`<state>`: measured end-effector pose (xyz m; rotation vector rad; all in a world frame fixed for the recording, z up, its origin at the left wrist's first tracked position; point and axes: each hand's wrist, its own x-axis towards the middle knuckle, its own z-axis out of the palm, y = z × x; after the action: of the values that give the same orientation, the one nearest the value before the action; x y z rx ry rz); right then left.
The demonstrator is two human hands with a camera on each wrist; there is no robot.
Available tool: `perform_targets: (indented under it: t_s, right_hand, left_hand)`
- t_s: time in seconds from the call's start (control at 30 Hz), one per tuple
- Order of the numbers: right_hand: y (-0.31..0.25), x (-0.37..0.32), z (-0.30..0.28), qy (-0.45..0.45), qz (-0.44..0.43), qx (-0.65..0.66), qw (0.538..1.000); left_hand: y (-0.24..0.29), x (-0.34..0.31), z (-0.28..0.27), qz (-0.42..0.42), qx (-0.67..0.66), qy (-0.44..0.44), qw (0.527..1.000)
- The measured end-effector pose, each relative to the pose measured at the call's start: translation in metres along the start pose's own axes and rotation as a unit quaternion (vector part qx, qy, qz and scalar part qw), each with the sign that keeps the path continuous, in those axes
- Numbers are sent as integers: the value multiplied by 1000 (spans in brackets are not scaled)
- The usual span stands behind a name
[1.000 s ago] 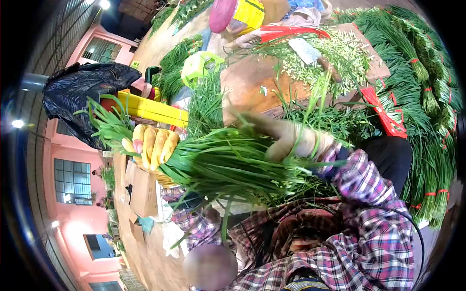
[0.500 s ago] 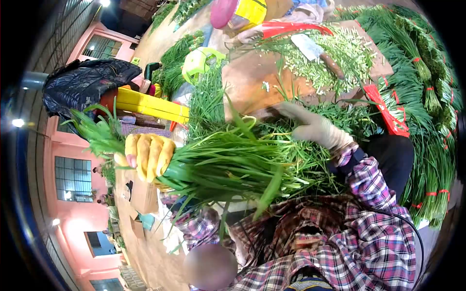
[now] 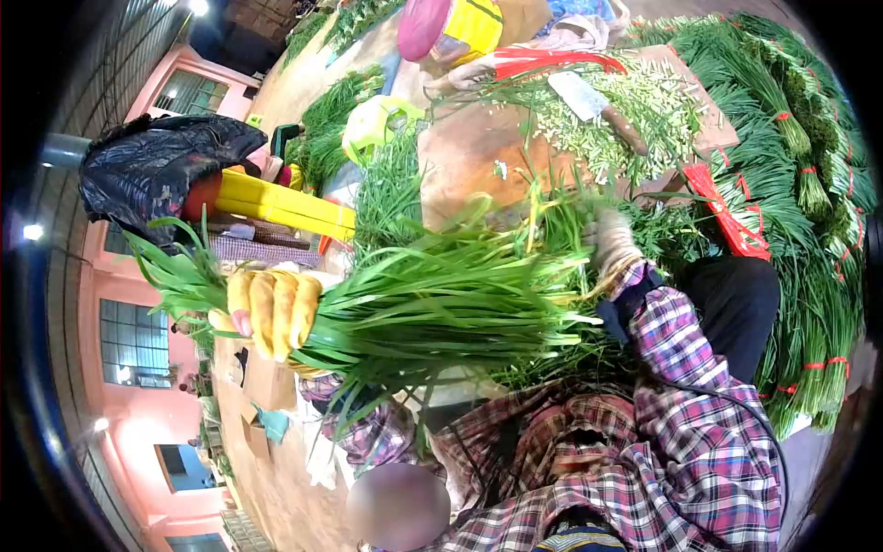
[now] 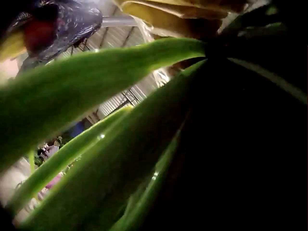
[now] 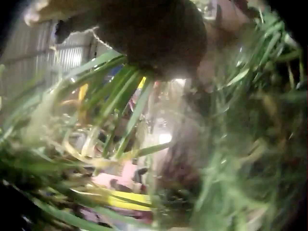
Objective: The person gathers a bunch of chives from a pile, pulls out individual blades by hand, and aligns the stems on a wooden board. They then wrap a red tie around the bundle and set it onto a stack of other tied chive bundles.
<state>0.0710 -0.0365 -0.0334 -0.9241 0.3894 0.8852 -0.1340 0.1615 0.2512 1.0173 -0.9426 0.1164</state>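
My left hand [image 3: 269, 311], in a yellow glove, grips a thick bunch of garlic chives [image 3: 432, 308] near its leafy end. The leaf tips fan out to the left, and the pale cut ends point right. In the left wrist view broad chive leaves [image 4: 110, 144] fill the picture beside the yellow glove [image 4: 183, 17]. My right hand [image 3: 612, 241], in a pale glove, is blurred at the cut-end side of the bunch. Its fingers hold loose chive leaves [image 3: 552, 221], some yellowed; in the right wrist view green blades [image 5: 120, 91] stick out below the dark hand.
A wooden board [image 3: 469, 152] holds chopped pale stem pieces [image 3: 662, 101] and a cleaver [image 3: 579, 97]. Red ties [image 3: 722, 207] lie at its edge. Tied chive bundles [image 3: 809, 276] pile up at the right. A green stool [image 3: 368, 133] and loose greens [image 3: 391, 198] stand left of the board.
My right hand, earlier open and away from the bunch, has come back to its cut-end side and now holds loose leaves. The left hand with the bunch has shifted slightly left.
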Motion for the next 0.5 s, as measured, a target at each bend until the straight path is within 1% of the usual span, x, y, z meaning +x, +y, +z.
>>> perform_targets:
  t_s: [0.03,0.07,0.1,0.13,0.17,0.2,0.23,0.27,0.3,0.33,0.37,0.4,0.43,0.47,0.5]
  right_hand:
    - [-4,14,-19,44,-33,-29,998]
    - [6,40,-54,77,-101,-76,989]
    - [2,55,-80,48,-108,-135,984]
    - [16,99,-112,-10,-139,-208,968]
    - [-11,46,-79,-41,-127,-415,900]
    - [-40,-14,-41,-75,-134,-598,786]
    - [-37,-25,-26,-91,-239,-629,735]
    - [-43,-38,-6,-227,-290,-529,765]
    - [-58,-79,22,-309,-245,-444,805]
    - [-50,-83,40,-379,-281,-356,806]
    - [-31,-81,52,-404,-285,-351,795]
    - [-30,-96,66,-443,-255,-427,746]
    - [-13,-86,70,-522,-334,-478,623]
    - [6,-86,67,-513,-96,-311,794]
    - [24,-93,62,-448,155,-110,874]
  left_hand:
    - [4,-1,0,12,-7,-6,1000]
    - [13,-3,-10,12,-52,-79,995]
    - [10,3,-8,38,-101,-111,988]
    - [7,6,-6,40,-110,-121,986]
    - [8,7,-7,35,-105,-108,988]
    - [7,8,-7,28,-96,-88,991]
    - [6,8,-7,25,-83,-62,994]
    - [3,9,-6,22,-69,-29,997]
    - [-1,10,-5,18,-50,13,999]
    - [-5,12,-2,13,-28,58,998]
    - [-9,15,2,11,-6,108,994]
    - [-12,18,6,9,17,165,986]
    - [-13,20,11,9,40,236,971]
    - [-10,20,13,14,53,315,947]
    - [-4,21,14,19,65,378,923]
